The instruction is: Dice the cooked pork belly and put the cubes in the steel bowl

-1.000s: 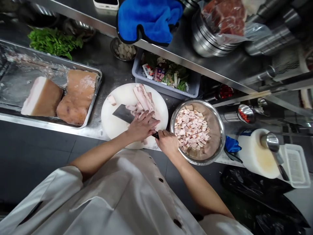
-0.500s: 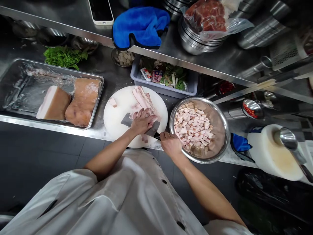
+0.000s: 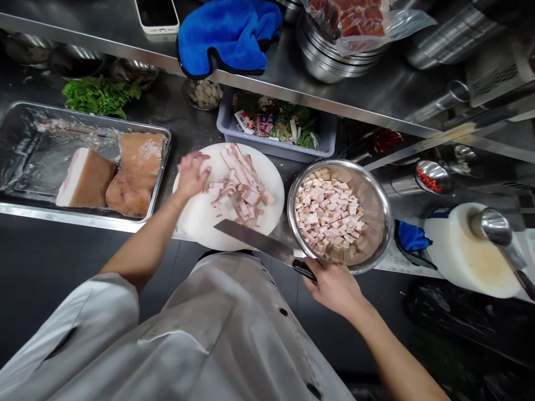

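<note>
My right hand (image 3: 334,284) is wrapped round the black handle of a cleaver (image 3: 254,239). The blade points left, over the near edge of the round white cutting board (image 3: 196,223). At the board's left side, my left hand (image 3: 193,175) has its fingers apart; the spot beneath it is hidden. Long strips of pale pork (image 3: 244,167) lie on the board, with cut pork pieces (image 3: 240,206) scattered at their near end. Right of the board, a steel bowl (image 3: 378,223) holds many diced pork cubes (image 3: 328,214).
A metal tray (image 3: 152,206) with large skin-on pork slabs (image 3: 136,167) lies at left, leafy greens (image 3: 100,94) behind it. A grey bin (image 3: 276,146) of scraps stands behind the board. The shelf above carries a blue cloth (image 3: 229,36), a phone (image 3: 156,14) and stacked bowls (image 3: 330,61).
My left hand has left the pork and moved to the board's left side. My right hand has drawn the cleaver towards me and right, off the meat. The pork pieces now lie spread out.
</note>
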Motion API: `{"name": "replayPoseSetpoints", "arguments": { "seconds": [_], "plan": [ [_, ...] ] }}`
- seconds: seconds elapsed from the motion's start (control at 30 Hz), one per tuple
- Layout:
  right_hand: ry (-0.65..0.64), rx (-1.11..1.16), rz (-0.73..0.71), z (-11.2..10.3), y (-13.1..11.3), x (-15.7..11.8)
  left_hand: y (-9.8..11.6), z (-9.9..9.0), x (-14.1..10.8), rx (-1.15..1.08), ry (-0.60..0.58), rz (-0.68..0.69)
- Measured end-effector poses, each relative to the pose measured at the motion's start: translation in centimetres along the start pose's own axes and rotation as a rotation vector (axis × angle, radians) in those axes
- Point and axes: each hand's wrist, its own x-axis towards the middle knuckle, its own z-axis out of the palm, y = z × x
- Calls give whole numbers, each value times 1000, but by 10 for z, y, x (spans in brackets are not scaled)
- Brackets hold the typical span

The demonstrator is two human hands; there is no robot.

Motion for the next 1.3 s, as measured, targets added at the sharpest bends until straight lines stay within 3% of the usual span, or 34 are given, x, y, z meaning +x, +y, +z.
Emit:
{"name": "replayPoseSetpoints", "arguments": {
  "seconds": [0.07, 0.17, 0.27, 0.4, 0.53, 0.63, 0.73, 1.0, 1.3],
  "plan": [
    [-51, 185, -84, 12, -1, 1, -30, -13, 6, 77, -71, -107],
    [-76, 395, -207, 37, -9, 25, -61, -14, 6, 127, -264, -40],
    [-56, 454, -220, 56, -12, 65, -74, -6, -8, 155, -206, 11],
    [-11, 468, -159, 59, -12, 113, -66, -5, -48, 87, -8, -82],
    [20, 379, -6, 47, -27, 136, -30, 11, -101, -53, 120, -123],
    [-22, 287, 21, 36, -52, 131, 2, 35, -129, -145, 137, -78],
    [-73, 216, -3, 23, -77, 114, 16, 49, -142, -222, 123, -41],
    [-190, 108, -12, -4, -109, 80, 5, 40, -147, -239, 76, -57],
    [-345, 80, 45, -14, -118, 85, 6, 48, -140, -249, 76, -55]
  ]
}}
